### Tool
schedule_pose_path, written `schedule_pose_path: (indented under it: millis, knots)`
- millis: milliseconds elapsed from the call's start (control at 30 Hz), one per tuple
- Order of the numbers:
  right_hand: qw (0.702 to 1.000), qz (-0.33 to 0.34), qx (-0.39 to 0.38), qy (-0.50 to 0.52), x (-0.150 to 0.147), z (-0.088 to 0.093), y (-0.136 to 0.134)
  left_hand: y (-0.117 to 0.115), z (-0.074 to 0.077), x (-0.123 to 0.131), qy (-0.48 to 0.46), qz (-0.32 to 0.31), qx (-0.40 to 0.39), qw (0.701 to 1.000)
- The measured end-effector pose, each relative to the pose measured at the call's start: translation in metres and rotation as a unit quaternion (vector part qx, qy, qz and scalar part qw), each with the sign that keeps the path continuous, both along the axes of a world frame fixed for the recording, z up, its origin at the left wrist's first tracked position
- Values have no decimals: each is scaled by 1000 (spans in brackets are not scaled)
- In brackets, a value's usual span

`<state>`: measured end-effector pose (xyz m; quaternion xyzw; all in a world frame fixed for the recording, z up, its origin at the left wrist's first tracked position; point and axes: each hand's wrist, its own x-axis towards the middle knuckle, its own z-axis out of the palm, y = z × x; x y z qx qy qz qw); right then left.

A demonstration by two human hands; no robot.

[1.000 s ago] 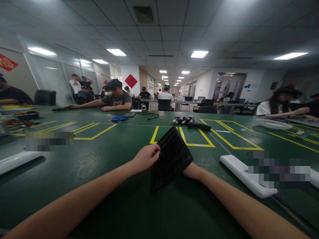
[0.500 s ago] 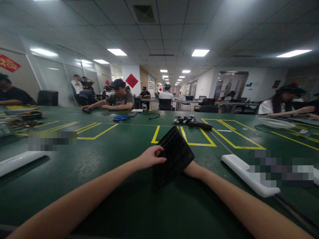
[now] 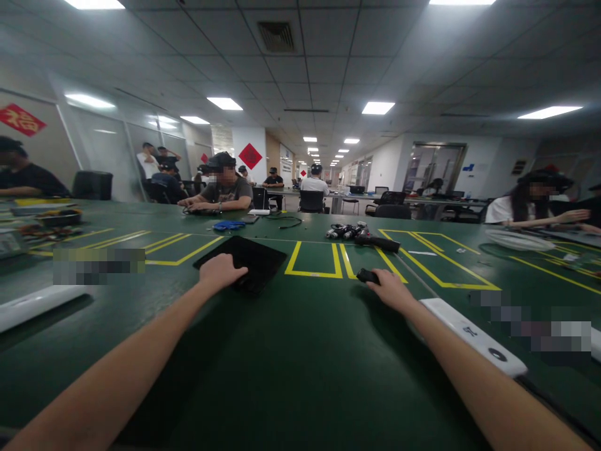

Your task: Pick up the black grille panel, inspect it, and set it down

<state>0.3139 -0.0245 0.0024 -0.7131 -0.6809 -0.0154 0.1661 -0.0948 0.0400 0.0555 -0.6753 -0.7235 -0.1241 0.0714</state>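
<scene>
Hands (image 3: pixel 217 272) holding black panel (image 3: pixel 258 258) and black object (image 3: pixel 365 275), red sign (image 3: pixel 21 119) reading 福

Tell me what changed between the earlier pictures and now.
The black tray moved leftward in the left hand. The right hand let go of it, shifted right and holds a small black object. The blue cloth and yellow tape stayed put.
</scene>
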Motion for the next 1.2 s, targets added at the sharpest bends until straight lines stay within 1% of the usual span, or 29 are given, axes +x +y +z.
schedule_pose_path:
  millis: [67, 167, 233, 333, 400, 467, 500, 567, 600, 667, 767, 833, 933, 1000, 1067, 1133, 1200]
  knots:
    - [999, -22, -22, -33, 4, -5, 2, 9, -4, -16, 3, 35, -33, 999]
    - [998, -36, -36, -49, 5, -11, 4, 17, -9, -25, -21, 57, -75, 995]
    - [997, -36, -34, -50, 5, -11, 4, 18, -8, -22, -14, 48, -55, 997]
    - [997, -44, -4, -58, 1, -5, 2, 10, -4, -3, 11, -6, 46, 999]
    - [997, -42, 25, -60, -10, 0, -3, -2, -6, 21, -3, -78, 87, 993]
    - [998, -13, 35, -50, -29, 5, -11, -17, -15, 50, -25, -177, 77, 981]
    - [999, 17, 30, -39, -42, 6, -17, -24, -21, 64, -23, -227, 60, 972]
    - [996, 89, 7, -22, -68, 6, -28, -35, -34, 87, -9, -299, 31, 954]
    - [992, 126, -8, -15, -79, 6, -34, -39, -40, 95, 1, -324, 18, 946]
    - [980, 194, -45, 0, -98, 4, -44, -43, -48, 103, 16, -350, 0, 937]
    - [963, 252, -98, 8, -110, 0, -50, -42, -51, 101, 28, -362, -7, 932]
    - [958, 266, -109, 8, -110, -3, -50, -40, -50, 97, 33, -372, -2, 928]
    - [957, 271, -99, 11, -107, -5, -48, -42, -49, 95, 42, -371, 25, 927]
    - [957, 274, -91, 12, -106, -5, -48, -49, -48, 97, 42, -359, 57, 930]
    - [957, 277, -87, 11, -105, -4, -50, -62, -46, 102, 32, -364, 73, 928]
    - [956, 279, -85, 10, -104, -3, -51, -78, -44, 108, 23, -398, 40, 916]
    - [957, 279, -80, 6, -104, -4, -51, -93, -45, 114, 27, -441, -39, 896]
